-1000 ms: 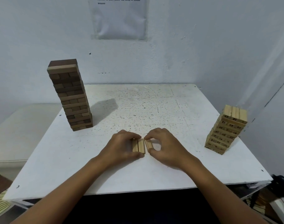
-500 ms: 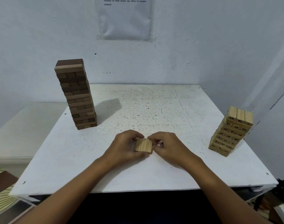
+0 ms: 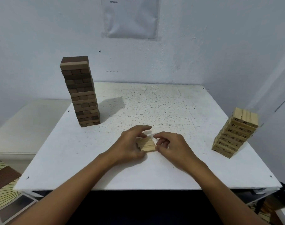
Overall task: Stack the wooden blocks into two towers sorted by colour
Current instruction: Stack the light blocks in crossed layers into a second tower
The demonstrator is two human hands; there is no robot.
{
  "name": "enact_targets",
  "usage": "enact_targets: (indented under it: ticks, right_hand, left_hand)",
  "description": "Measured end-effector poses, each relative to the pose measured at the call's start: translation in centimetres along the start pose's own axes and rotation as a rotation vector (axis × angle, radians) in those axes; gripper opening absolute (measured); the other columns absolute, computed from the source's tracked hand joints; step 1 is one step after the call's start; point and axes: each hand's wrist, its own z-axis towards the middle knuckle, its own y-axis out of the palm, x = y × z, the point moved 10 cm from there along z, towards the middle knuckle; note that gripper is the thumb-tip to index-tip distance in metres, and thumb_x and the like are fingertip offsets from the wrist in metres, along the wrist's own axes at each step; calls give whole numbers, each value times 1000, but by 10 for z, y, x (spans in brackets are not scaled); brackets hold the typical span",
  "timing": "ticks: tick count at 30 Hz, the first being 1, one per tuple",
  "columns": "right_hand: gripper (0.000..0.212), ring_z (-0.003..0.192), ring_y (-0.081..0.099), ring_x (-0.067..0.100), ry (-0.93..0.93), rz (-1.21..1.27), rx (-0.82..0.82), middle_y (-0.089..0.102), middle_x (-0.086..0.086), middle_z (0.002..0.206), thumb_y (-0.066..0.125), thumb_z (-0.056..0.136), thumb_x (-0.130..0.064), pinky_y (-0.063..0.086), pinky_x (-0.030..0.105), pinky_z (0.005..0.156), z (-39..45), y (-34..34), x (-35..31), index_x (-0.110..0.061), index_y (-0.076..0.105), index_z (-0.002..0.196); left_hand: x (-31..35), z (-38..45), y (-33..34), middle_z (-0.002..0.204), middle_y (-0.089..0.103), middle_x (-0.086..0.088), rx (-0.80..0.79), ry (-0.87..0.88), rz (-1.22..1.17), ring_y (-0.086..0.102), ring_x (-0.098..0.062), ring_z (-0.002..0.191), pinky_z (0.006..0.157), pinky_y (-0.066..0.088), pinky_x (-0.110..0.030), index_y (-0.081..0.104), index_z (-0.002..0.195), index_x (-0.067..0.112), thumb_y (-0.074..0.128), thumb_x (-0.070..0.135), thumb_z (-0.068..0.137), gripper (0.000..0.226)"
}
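A tall tower of dark brown blocks [image 3: 81, 92] stands at the table's left rear. On the right edge stands a shorter tower of light numbered blocks [image 3: 235, 133], slightly twisted. A small bundle of light wooden blocks [image 3: 146, 145] lies on the table's front middle, between my hands. My left hand [image 3: 130, 143] grips the bundle's left end, thumb below and fingers curled over the top. My right hand [image 3: 171, 147] pinches its right end with thumb and curled fingers. The far side of the bundle is hidden behind my fingers.
The white speckled table [image 3: 154, 104] sits in a corner of white walls. A lower white surface [image 3: 30, 120] adjoins it on the left. A paper sheet [image 3: 130, 18] hangs on the back wall. A brown block-like object [image 3: 4, 176] lies on the floor at lower left.
The loose light blocks were pressed together into one bundle, then turned so a long side faces me. Both hands stayed on it.
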Motion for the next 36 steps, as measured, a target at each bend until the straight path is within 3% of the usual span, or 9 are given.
enact_targets:
  ticks: [4, 7, 10, 14, 18, 24, 31, 34, 36]
  right_hand:
    - [21, 77, 59, -3, 29, 179, 160, 69, -5, 88, 60, 93, -5, 43, 9, 71, -6, -7, -1, -16, 71, 107]
    - [26, 110, 59, 0, 119, 468, 210, 66, -6, 119, 56, 99, -22, 45, 22, 96, -9, 2, 6, -21, 62, 124]
    - [38, 136, 43, 8, 192, 781, 219, 49, -3, 146, 44, 102, -38, 32, 34, 117, -8, 17, 7, -27, 48, 139]
    - [76, 144, 27, 4, 207, 971, 194, 32, -6, 158, 35, 81, -61, 20, 31, 121, -6, 29, -7, -30, 32, 150]
    - [83, 146, 18, 0, 201, 1003, 200, 20, -11, 162, 29, 77, -65, 14, 32, 122, -2, 37, -15, -33, 22, 154]
    - [82, 147, 17, -1, 177, 1023, 235, 19, -11, 162, 28, 80, -63, 10, 32, 124, -1, 43, -17, -29, 22, 154]
    - [77, 146, 20, 1, 170, 1014, 245, 22, -9, 162, 35, 85, -63, 13, 31, 123, -1, 42, -14, -28, 26, 153]
    - [50, 138, 36, 4, 177, 875, 243, 39, -4, 153, 53, 99, -32, 28, 26, 114, 0, 31, -8, -27, 38, 147]
    - [50, 131, 47, 9, 144, 696, 211, 53, 3, 139, 58, 94, -4, 38, 28, 109, 2, 18, -4, -21, 47, 139]
  left_hand:
    - [3, -1, 3, 135, 54, 9, -68, 65, -24, 51, 3, 124, 105, 38, -23, 43, 141, 33, 65, 15, 66, 80]
    - [1, -6, 4, 145, 48, 9, -14, 65, -140, 42, 0, 135, 113, 34, -27, 42, 141, 33, 57, 25, 71, 72]
    - [-11, -9, 6, 146, 47, 9, 126, -55, -475, 39, -1, 138, 117, 29, -31, 45, 132, 40, 48, 30, 75, 57]
    - [-18, -10, 3, 144, 47, 6, 320, -200, -826, 39, -3, 137, 107, 32, -19, 49, 128, 35, 51, 50, 81, 49]
    - [-12, -11, 4, 154, 36, 1, 406, -245, -944, 28, -9, 145, 112, 26, -24, 38, 142, 27, 23, 35, 106, 40]
    - [-9, -14, 8, 156, 33, 2, 473, -230, -1011, 27, -5, 144, 122, 15, -31, 37, 141, 30, 27, 58, 83, 66]
    - [-9, -16, 8, 153, 38, 1, 468, -220, -1036, 31, -6, 143, 122, 20, -31, 45, 133, 32, 31, 58, 83, 57]
    - [-13, -17, -3, 139, 50, 8, 403, -206, -765, 41, -3, 135, 113, 33, -28, 49, 123, 37, 50, 38, 82, 41]
    - [-15, -17, -15, 128, 59, 5, 329, -152, -506, 51, -1, 125, 106, 40, -26, 51, 121, 33, 60, 24, 74, 49]
